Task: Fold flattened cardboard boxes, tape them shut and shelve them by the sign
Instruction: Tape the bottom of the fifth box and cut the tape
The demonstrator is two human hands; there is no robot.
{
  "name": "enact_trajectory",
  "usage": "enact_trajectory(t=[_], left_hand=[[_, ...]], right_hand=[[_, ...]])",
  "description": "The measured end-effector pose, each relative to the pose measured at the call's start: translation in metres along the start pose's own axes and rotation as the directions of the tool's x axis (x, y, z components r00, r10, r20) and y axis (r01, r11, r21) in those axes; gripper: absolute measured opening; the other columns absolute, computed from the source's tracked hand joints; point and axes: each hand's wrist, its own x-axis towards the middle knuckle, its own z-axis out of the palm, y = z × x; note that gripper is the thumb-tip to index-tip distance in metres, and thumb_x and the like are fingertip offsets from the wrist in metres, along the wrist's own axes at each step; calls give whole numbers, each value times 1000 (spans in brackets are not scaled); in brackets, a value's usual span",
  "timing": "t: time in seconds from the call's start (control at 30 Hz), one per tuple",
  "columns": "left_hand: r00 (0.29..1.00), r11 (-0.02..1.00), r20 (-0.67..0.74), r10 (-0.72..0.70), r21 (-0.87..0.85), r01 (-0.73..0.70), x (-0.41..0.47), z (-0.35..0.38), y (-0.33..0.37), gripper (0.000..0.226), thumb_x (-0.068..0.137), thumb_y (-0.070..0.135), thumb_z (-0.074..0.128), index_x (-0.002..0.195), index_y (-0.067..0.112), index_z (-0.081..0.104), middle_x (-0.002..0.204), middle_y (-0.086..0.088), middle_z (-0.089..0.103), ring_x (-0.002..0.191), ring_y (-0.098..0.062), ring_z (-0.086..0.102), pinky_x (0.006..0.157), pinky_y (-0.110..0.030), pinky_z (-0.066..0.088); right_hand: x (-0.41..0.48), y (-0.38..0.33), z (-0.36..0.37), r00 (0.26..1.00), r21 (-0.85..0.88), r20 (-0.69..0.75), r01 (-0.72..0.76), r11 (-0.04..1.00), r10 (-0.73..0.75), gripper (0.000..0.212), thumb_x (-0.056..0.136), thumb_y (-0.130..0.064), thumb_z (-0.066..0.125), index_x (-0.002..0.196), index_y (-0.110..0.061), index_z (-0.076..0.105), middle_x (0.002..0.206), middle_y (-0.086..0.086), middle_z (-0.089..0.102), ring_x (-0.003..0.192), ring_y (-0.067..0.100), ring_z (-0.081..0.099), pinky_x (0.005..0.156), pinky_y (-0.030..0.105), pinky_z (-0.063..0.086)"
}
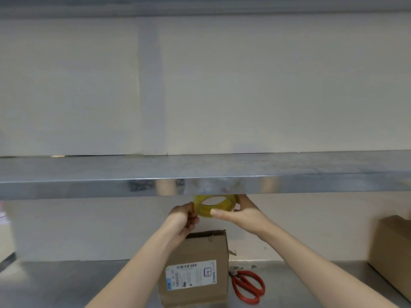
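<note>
Nearest you, the cardboard box (200, 252) stands on the steel worktop (55, 283). Its white label (190, 275) shows a barcode and a blue square logo, but the print is too blurred to read. Red-handled scissors (246, 285) lie just right of it. Above, your left hand (183, 218) pinches the yellowish tape roll (206, 210) and your right hand (240, 215) grips it, just under the steel shelf (200, 172).

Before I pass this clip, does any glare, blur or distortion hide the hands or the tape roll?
Head view: the shiny shelf edge shows smeared reflections and hides the top of the tape roll; left hand and right hand gripping it read clearly; the box label is too soft to read.
</note>
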Motion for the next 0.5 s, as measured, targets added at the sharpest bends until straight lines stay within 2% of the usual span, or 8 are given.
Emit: enact_trajectory(t=[0.07, 0.1, 0.13, 0.23, 0.27, 0.37, 0.43, 0.5], left_hand=[[999, 999, -3, -34, 0, 34, -1, -1, 3, 34, 98, 8, 40, 65, 10, 45, 57, -6, 41, 38, -12, 41, 37, -19, 23], [999, 999, -2, -48, 13, 48, -1, -1, 3, 34, 98, 7, 39, 64, 11, 44, 57, -6, 42, 38, -12, 41, 38, -19, 23], [998, 998, 0, -56, 27, 56, 0, -1, 3, 35, 97, 7, 38, 63, 12, 42, 56, -5, 42, 38, -13, 42, 38, -20, 24], [997, 996, -11, -78, 42, 78, -1, 3, 6, 36, 95, 5, 36, 61, 12, 40, 51, -4, 43, 41, -15, 42, 41, -21, 24], [996, 996, -11, -85, 33, 85, -1, 3, 5, 36, 95, 5, 36, 61, 12, 41, 50, -4, 43, 42, -16, 42, 42, -22, 24], [995, 995, 19, -96, -7, 96, -3, 9, 3, 35, 96, 5, 38, 62, 11, 43, 50, -4, 45, 38, -14, 44, 44, -22, 26], [995, 996, 38, -90, -15, 90, -3, 12, 1, 35, 97, 6, 39, 63, 10, 46, 52, -4, 47, 38, -13, 45, 47, -23, 27], [997, 996, 33, -64, 64, 62, 0, 15, -3, 34, 97, 6, 37, 65, 10, 48, 57, -4, 48, 46, -14, 46, 50, -24, 29]], right_hand=[[3, 5, 3, 999, 41, 10, -33, 999, 33, 57, 75, -35, 81, 117, -33, 41, 107, -11, 58, 97, 4, 61, 83, 16, 52], [5, 6, 5, 998, 78, 7, -55, 995, 55, 63, 80, -29, 78, 125, -30, 35, 106, -7, 60, 94, 10, 65, 82, 21, 55], [8, 7, 8, 997, 107, 4, -79, 991, 79, 60, 83, -24, 75, 127, -27, 34, 104, -1, 63, 88, 14, 70, 82, 26, 57], [11, 8, 19, 987, 139, -57, -141, 980, 150, 24, 87, -19, 71, 104, -18, 54, 89, 4, 69, 68, 15, 69, 74, 28, 58], [11, 11, 24, 979, 180, -93, -162, 970, 181, 24, 86, -19, 72, 102, -17, 55, 86, 4, 68, 65, 15, 65, 70, 27, 56], [14, 17, 39, 950, 386, -167, -184, 904, 264, 41, 82, -19, 74, 116, -14, 53, 77, 4, 63, 59, 14, 55, 61, 26, 46], [16, 14, 43, 936, 495, -125, -228, 839, 328, 31, 86, -16, 70, 110, -14, 50, 75, 7, 62, 59, 16, 56, 62, 29, 46], [19, 10, 43, 928, 514, -76, -278, 812, 365, 18, 92, -12, 61, 101, -15, 46, 77, 10, 63, 61, 20, 60, 66, 32, 51]])
